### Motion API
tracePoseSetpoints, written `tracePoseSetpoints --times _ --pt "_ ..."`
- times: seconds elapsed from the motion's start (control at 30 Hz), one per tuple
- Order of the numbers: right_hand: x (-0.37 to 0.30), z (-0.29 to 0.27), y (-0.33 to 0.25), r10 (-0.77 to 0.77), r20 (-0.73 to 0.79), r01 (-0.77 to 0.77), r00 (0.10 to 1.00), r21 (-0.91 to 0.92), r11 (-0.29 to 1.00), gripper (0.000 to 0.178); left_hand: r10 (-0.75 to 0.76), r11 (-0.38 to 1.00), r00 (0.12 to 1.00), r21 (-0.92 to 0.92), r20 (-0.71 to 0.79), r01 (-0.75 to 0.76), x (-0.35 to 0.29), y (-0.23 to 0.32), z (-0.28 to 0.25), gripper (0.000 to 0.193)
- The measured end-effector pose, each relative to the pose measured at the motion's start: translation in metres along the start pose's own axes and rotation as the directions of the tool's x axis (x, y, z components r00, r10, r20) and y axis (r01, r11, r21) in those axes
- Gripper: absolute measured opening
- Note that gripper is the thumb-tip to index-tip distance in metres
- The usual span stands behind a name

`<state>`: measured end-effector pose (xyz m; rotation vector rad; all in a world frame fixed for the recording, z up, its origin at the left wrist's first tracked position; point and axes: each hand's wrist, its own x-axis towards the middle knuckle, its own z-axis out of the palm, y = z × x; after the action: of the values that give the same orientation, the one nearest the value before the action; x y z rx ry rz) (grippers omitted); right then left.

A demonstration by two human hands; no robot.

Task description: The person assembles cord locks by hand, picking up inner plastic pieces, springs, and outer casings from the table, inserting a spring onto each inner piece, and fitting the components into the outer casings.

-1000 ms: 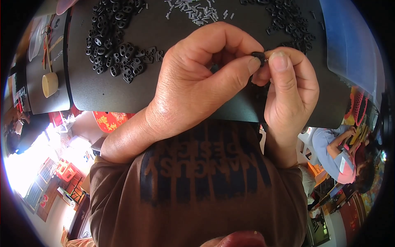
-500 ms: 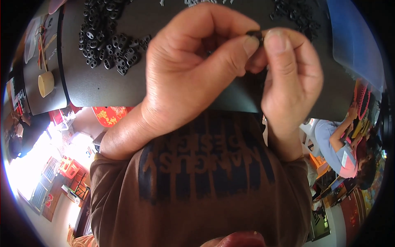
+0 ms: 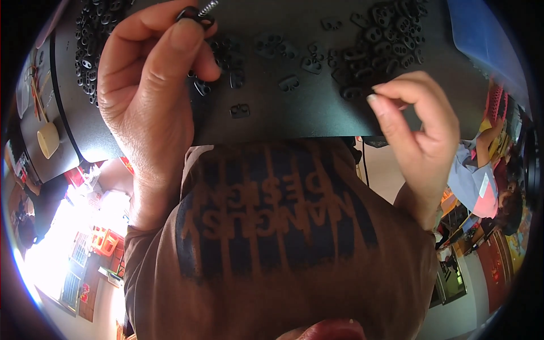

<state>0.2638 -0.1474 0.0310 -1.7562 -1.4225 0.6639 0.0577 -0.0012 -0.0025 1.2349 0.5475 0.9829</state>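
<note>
Black plastic piece [image 3: 195,15] with metal screw [image 3: 208,8] — likely light, rigid, small enough to slip — clamped between left hand [image 3: 150,96] fingertips; right hand [image 3: 422,133] pinches another piece [image 3: 352,93] at pile's [image 3: 377,42] near edge.

Brown short-sleeved T-shirt [image 3: 272,272] — dark blue striped print on chest; hands bare.

Strong fisheye distortion, straight edges of the dark table [image 3: 317,119] bent toward a black circular rim. Overexposed glare at lower left, washed to white. Even, moderate light on the left hand [image 3: 150,90] and right hand [image 3: 419,133]; soft shadow beneath both. Near shirt [image 3: 272,238] slightly soft. Far black parts [image 3: 374,39] low in contrast.
</note>
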Motion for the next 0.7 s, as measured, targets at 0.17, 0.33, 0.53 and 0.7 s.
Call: tracePoseSetpoints --times 0.17,0.33,0.53,0.7 --pt "-0.003 0.012 0.004 -0.081 0.034 0.087 0.996 -0.292 0.952 0.013 -0.016 1.0 1.0 0.015 0.002 0.016 -0.002 0.004 0.013 0.018" --pt "-0.002 0.015 0.006 -0.128 0.065 0.143 0.99 -0.359 0.922 0.014 -0.06 0.996 0.997 0.07 0.048 0.057 -0.007 0.016 0.022 0.018" --pt "-0.004 0.019 0.003 -0.145 0.01 0.139 0.989 -0.358 0.923 0.016 -0.106 0.99 0.994 0.093 0.019 0.104 -0.009 0.018 0.02 0.019" --pt "-0.007 0.022 0.0 -0.1 0.022 0.102 0.995 -0.337 0.936 0.018 -0.106 0.989 0.993 0.11 0.045 0.101 -0.006 0.02 0.023 0.018"
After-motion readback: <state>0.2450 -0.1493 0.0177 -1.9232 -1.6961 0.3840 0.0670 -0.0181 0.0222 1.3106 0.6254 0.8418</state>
